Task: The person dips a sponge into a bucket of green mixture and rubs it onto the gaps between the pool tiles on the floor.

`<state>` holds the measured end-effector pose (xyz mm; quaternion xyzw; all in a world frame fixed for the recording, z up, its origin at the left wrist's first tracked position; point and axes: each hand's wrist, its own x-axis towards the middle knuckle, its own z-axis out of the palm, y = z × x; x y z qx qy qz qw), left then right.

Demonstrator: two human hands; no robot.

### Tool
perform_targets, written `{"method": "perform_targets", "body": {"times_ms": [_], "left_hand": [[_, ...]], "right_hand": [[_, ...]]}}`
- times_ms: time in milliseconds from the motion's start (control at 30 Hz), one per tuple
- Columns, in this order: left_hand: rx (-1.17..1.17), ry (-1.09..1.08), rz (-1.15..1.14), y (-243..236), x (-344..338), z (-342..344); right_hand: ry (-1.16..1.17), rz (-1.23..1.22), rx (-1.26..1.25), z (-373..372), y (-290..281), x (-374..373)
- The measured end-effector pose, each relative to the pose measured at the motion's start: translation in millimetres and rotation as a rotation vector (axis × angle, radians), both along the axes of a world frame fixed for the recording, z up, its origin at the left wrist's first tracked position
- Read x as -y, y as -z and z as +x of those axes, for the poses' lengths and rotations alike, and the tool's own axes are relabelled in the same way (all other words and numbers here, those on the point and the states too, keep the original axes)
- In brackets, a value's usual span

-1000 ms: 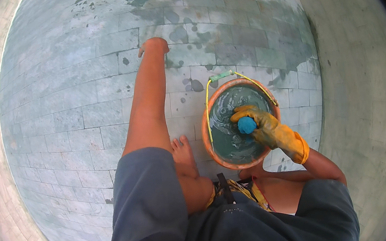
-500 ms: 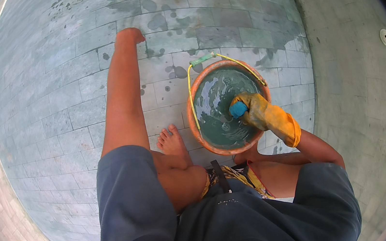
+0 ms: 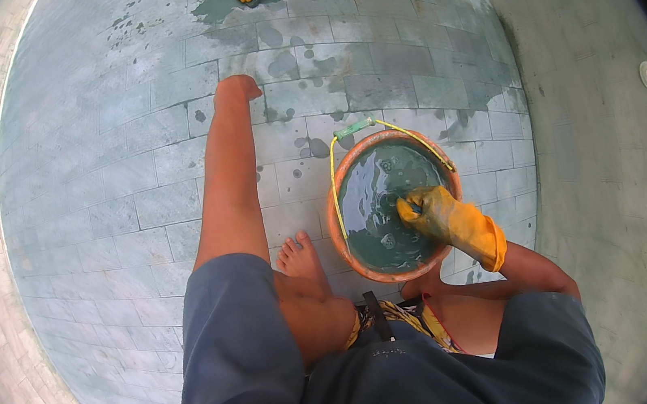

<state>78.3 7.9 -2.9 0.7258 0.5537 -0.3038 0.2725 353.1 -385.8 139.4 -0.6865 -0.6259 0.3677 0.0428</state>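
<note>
Single fisheye view, worn on the head, facing down, close above bucket (image 3: 363, 264) and tiled floor (image 3: 88, 274)

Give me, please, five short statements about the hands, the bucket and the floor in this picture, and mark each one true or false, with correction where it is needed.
1. The right hand wears an orange-yellow glove. True.
2. The left hand is gloved as well. False: the left hand is bare.
3. The bucket has liquid in it. True.
4. The handle grip of the bucket is red. False: the handle grip is green.
5. The tiled floor is one even shade all over. False: the tiled floor has darker patches.
</note>
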Motion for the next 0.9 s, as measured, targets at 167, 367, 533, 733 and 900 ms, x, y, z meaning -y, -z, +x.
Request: {"method": "perform_targets", "body": {"times_ms": [167, 367, 533, 733, 900], "left_hand": [[0.002, -0.167, -0.025, 8, -3, -7], [0.02, -0.146, -0.013, 4, 5, -1], [0.014, -0.15, -0.007, -3, 6, -6], [0.02, -0.179, 0.019, -5, 9, -6], [0.016, -0.204, -0.011, -3, 8, -9]], "right_hand": [[0.02, 0.042, -0.059, -3, 7, -1], [0.014, -0.027, -0.031, 3, 11, -2], [0.003, -0.069, -0.183, -1, 2, -5], [-0.001, -0.057, -0.05, -3, 1, -7], [-0.029, -0.072, -0.095, -8, -9, -11]]}}
